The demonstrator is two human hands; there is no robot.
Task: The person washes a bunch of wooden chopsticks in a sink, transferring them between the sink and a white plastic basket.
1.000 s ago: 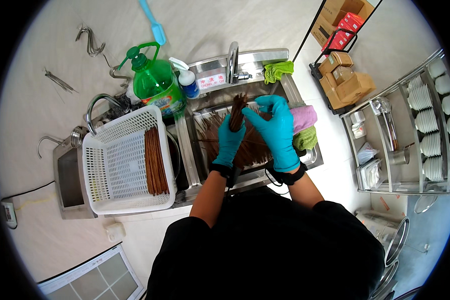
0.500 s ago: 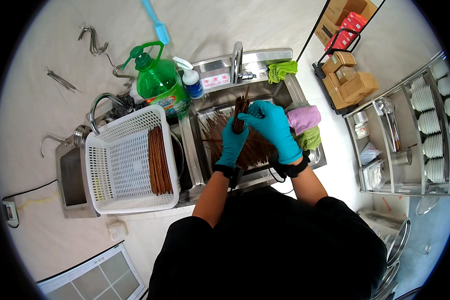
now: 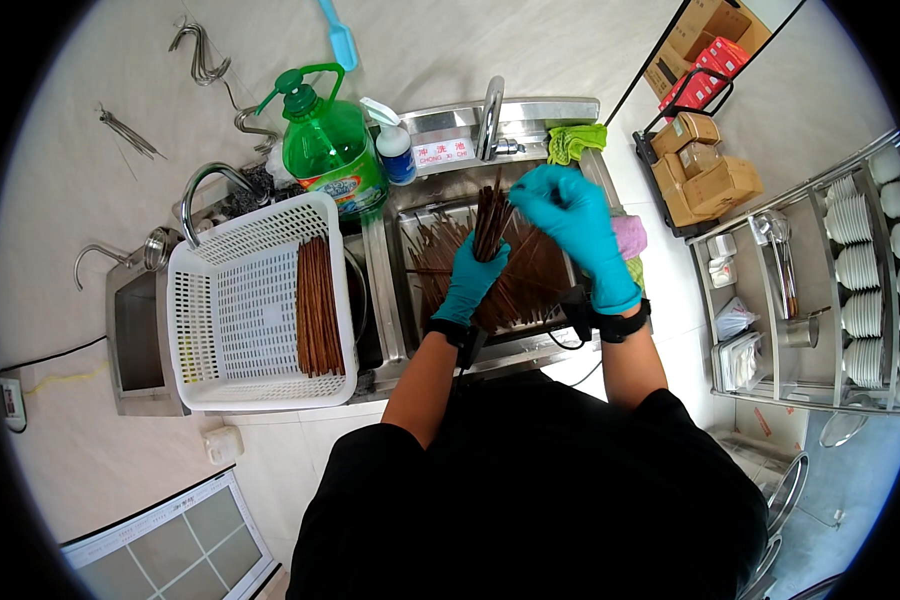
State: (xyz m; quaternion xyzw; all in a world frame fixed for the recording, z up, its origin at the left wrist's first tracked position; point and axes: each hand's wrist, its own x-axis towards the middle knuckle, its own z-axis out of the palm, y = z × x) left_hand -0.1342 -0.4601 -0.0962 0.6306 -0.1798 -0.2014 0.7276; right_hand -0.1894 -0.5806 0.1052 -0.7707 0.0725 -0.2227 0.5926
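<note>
Head view: the gloved left hand (image 3: 478, 276) has its fingers wrapped closed around a bundle of brown sticks (image 3: 489, 225); the right hand (image 3: 578, 225), fingers curled, hovers just beside, its grip impossible to tell. Below, loose sticks (image 3: 520, 285) lie in the sink (image 3: 383, 295). Leftward, a white basket (image 3: 270, 398) contains a stick row (image 3: 319, 310); farther stand a green bottle (image 3: 328, 145) and curved tap (image 3: 491, 112).

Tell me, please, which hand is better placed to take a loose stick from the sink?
Probably the right hand: it is near the loose sticks and shows no bundle. The left hand is occupied, wrapped around a bundle of sticks.
</note>
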